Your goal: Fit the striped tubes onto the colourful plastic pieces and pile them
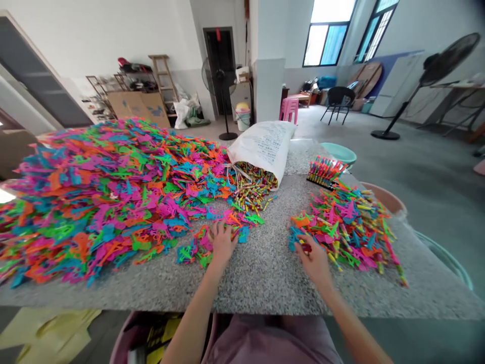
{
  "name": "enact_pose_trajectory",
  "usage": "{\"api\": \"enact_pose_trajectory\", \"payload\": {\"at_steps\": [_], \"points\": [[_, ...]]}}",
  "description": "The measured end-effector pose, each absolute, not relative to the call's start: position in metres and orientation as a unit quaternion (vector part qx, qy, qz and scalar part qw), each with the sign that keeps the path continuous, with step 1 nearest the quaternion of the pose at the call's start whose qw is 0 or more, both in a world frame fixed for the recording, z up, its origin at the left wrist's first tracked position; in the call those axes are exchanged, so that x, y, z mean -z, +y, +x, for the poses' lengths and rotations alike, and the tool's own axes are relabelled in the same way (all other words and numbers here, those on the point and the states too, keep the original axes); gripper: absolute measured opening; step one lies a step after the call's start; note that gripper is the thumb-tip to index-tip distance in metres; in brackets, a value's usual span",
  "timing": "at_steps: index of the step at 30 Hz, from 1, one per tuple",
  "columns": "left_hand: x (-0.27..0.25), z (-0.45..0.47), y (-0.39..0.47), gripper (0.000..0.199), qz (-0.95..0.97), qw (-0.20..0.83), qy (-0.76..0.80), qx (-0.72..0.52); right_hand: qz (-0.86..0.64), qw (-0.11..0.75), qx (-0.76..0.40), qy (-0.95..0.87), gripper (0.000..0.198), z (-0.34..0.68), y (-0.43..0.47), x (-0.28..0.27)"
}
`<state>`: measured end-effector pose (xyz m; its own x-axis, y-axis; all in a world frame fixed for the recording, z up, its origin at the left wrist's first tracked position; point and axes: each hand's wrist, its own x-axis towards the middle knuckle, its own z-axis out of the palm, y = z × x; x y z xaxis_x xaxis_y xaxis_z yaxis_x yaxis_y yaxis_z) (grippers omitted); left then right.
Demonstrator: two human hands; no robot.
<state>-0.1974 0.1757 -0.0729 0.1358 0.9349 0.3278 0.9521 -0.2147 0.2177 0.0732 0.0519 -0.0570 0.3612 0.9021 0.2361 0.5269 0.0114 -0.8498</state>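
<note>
Plastic pieces (125,192), speckled grey tabletop (261,273), fans (434,71), white wall (132,30)

The worktop (265,268) looks like speckled stone, smooth with a soft sheen. The heaped pieces (125,187) are moulded plastic, lightly glossy. The sack (261,146) seems to be woven plastic (matt, creased and printed). The carton (132,106) is matt cardboard, the ladder (158,56) bare wood, the turquoise basin (337,150) smooth plastic, the shirt (265,349) matt cloth.
</note>
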Motion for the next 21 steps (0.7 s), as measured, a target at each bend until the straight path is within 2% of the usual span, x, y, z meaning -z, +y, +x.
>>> {"api": "enact_pose_trajectory", "payload": {"at_steps": [5,8,10,13,17,21], "points": [[0.063,-0.21,0.178,0.017,-0.782,-0.041,-0.59,0.199,-0.625,0.501,-0.39,-0.455,0.032,0.041,0.057,0.072],[0.058,-0.215,0.181,0.031,-0.706,-0.104,-0.627,0.313,-0.607,0.482,-0.471,-0.421,0.021,0.033,0.059,0.072],[0.056,-0.215,0.181,0.038,-0.63,-0.195,-0.62,0.426,-0.601,0.465,-0.491,-0.426,0.018,0.029,0.06,0.067],[0.052,-0.208,0.173,0.038,-0.49,-0.366,-0.574,0.545,-0.57,0.465,-0.526,-0.427,0.032,0.023,0.062,0.054],[0.043,-0.181,0.144,0.04,-0.399,-0.496,-0.528,0.562,-0.501,0.494,-0.593,-0.391,0.048,0.014,0.067,0.039],[0.029,-0.148,0.108,0.043,-0.315,-0.626,-0.476,0.532,-0.516,0.512,-0.526,-0.442,0.04,0.007,0.069,0.027]]}}
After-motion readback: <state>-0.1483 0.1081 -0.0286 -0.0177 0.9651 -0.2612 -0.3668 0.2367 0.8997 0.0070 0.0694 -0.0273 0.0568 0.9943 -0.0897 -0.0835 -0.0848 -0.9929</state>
